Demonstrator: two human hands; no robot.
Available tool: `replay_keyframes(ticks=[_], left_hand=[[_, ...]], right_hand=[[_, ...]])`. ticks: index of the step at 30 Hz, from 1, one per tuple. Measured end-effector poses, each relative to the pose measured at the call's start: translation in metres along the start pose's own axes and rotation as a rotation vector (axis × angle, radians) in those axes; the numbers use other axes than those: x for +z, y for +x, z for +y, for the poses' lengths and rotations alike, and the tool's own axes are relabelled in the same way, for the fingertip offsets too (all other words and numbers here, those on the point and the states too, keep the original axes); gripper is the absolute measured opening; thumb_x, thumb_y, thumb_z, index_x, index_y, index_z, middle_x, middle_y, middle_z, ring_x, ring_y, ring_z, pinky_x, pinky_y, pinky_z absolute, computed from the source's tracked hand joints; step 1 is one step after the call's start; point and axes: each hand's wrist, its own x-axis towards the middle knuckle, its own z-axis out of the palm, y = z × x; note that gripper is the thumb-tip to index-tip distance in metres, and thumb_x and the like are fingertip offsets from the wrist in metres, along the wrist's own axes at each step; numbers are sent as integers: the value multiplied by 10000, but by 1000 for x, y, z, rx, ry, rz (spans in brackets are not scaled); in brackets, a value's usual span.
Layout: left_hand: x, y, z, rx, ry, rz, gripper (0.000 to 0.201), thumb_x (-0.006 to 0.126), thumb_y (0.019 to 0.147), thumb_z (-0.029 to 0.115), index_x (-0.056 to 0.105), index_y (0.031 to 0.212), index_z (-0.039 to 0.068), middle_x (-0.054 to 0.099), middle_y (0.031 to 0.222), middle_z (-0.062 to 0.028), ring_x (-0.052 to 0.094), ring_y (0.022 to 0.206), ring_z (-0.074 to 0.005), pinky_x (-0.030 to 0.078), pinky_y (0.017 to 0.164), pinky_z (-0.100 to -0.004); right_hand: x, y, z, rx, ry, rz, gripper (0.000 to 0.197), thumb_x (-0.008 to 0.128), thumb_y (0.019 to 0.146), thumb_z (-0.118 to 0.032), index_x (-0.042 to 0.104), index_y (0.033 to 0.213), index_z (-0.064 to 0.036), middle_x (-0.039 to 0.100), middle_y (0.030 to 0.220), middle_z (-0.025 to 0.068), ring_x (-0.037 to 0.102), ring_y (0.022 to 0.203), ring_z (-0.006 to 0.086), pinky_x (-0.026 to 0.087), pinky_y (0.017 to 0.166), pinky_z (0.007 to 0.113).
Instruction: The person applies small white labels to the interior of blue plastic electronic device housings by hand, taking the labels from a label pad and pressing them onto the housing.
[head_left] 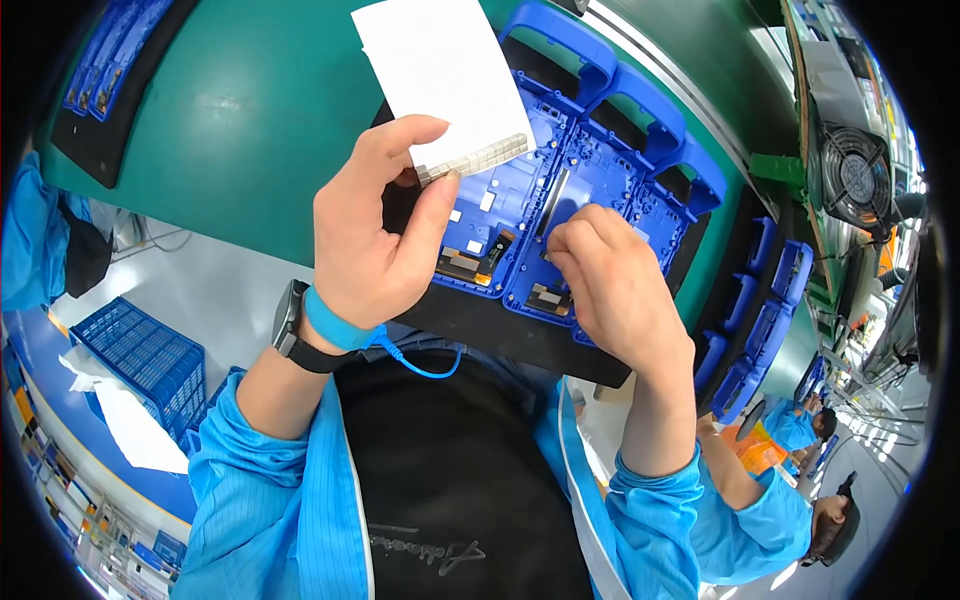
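Note:
My left hand [375, 225] pinches a white sheet [440, 70] by its near corner, thumb and index finger closed on it. Along the sheet's near edge runs a strip of small silver square pads [490, 157]. A blue plastic housing [590, 170] with handle-like loops at its far side lies open below, on a black mat [500, 340]. My right hand [615, 280] is over the housing's middle section, fingertips pressed together and pointing down; whatever they hold is hidden. Small white pads and a dark flex cable [495, 250] show inside the left section.
More blue housings [760, 320] stand on a black mat to the right, and others [115, 60] lie at the far left of the green table [250, 110]. A blue crate [140, 350] is on the lower left. A black fan [855, 180] and a co-worker [760, 520] appear on the right.

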Motion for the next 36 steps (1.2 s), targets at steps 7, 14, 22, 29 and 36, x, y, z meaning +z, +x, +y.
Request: replay_keyframes(ticks=[7, 14, 22, 29, 36], left_hand=[[-1, 0, -1, -5, 10, 1, 346, 683, 865, 12, 608, 1201, 46, 673, 916, -92, 601, 750, -161, 492, 712, -280], [-1, 0, -2, 5, 33, -3, 349, 689, 862, 18, 608, 1201, 48, 676, 914, -96, 613, 758, -168, 498, 714, -284], [-1, 1, -3, 27, 25, -12, 356, 686, 862, 12, 603, 1206, 50, 681, 918, -101, 628, 769, -172, 507, 721, -283], [-2, 0, -2, -2, 14, -7, 355, 684, 860, 11, 605, 1204, 52, 682, 925, -97, 619, 764, -167, 501, 722, -282], [-1, 1, -4, 33, 29, 14, 343, 695, 863, 41, 607, 1195, 54, 653, 876, -72, 593, 746, -157, 489, 708, -274]], right_hand=[[-1, 1, -1, 26, 11, -17, 59, 654, 856, -3, 614, 901, 1, 573, 880, 144, 593, 846, 338, 494, 742, 409], [0, 1, -1, 17, -14, -6, 63, 665, 852, -12, 619, 893, -6, 572, 873, 138, 590, 835, 332, 495, 732, 407], [6, -8, -3, 32, -34, 85, 125, 706, 805, 20, 616, 888, -1, 593, 901, 134, 595, 840, 324, 496, 734, 395], [4, -24, 3, 17, 45, 143, 126, 694, 804, 38, 609, 880, -16, 574, 907, 113, 546, 887, 312, 467, 790, 382], [12, -31, 4, 60, 42, 98, 122, 694, 807, 30, 615, 881, -26, 567, 969, 110, 516, 947, 300, 451, 833, 374]])
